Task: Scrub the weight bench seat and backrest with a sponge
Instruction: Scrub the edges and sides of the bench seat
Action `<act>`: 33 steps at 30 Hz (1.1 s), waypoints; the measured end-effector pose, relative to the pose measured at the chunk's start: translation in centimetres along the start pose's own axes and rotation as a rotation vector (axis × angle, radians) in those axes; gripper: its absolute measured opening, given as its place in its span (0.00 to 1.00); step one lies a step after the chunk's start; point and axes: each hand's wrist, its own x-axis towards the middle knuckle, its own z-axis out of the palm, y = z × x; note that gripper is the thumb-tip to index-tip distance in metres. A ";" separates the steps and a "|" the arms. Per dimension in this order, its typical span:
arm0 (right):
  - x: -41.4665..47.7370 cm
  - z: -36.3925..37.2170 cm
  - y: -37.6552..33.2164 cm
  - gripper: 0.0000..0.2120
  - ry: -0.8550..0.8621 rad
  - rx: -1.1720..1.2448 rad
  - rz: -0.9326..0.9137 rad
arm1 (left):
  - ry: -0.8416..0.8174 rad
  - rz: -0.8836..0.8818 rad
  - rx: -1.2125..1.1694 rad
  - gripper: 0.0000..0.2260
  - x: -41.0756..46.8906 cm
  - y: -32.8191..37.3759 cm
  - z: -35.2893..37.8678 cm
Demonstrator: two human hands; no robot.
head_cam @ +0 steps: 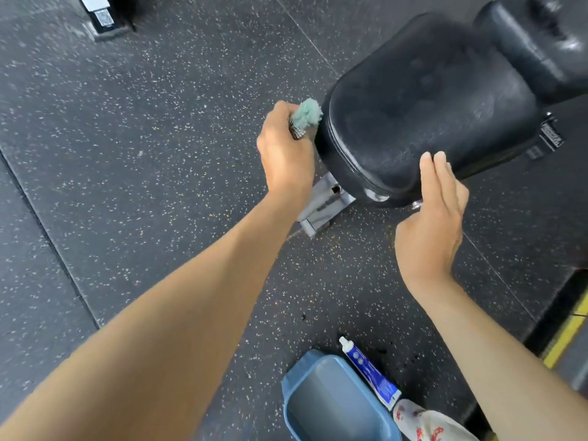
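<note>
- Head view: black seat (423,113) at 1 o'clock, with the backrest (534,49) beyond it at 2 o'clock.
- Left hand (284,148): grip clamped on the green sponge (306,117), which lies against the seat's 9 o'clock edge.
- Right hand (432,211): grip apart, fingers straight, at the seat's 5 o'clock edge; contact cannot be confirmed.
- Floor (127,154), 6 o'clock: blue basin (331,399), with a tube (369,372) just beside it.

Bare left hand (286,151), bare right hand (429,224), bare forearms (191,297)
</note>
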 end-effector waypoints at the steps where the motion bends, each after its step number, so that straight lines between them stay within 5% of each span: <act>1: 0.0 0.6 0.0 0.40 0.057 0.014 -0.001 | -0.018 0.045 -0.006 0.13 0.3 0.0 0.3; 8: -0.6 2.9 -1.7 0.41 0.292 0.201 0.079 | -0.184 0.363 0.002 0.11 -5.8 -2.5 -1.4; 13: -1.0 4.0 -1.9 0.40 0.454 0.378 0.190 | -0.079 0.260 -0.198 0.09 -0.6 -3.3 -0.6; 20: 0.6 5.7 -5.0 0.31 0.801 0.855 0.473 | -0.203 0.751 -0.244 0.17 -4.9 -7.4 1.4; 24: 1.3 5.4 -5.7 0.09 0.940 1.153 0.484 | -0.034 0.579 -0.313 0.14 -2.1 -6.3 1.8; 30: 0.6 5.1 -6.6 0.10 0.881 1.332 0.572 | -0.115 0.332 -0.273 0.15 3.4 -3.8 1.9; 33: 0.6 5.3 -5.7 0.11 0.852 1.396 0.556 | -0.100 0.432 -0.235 0.14 2.4 -4.4 1.5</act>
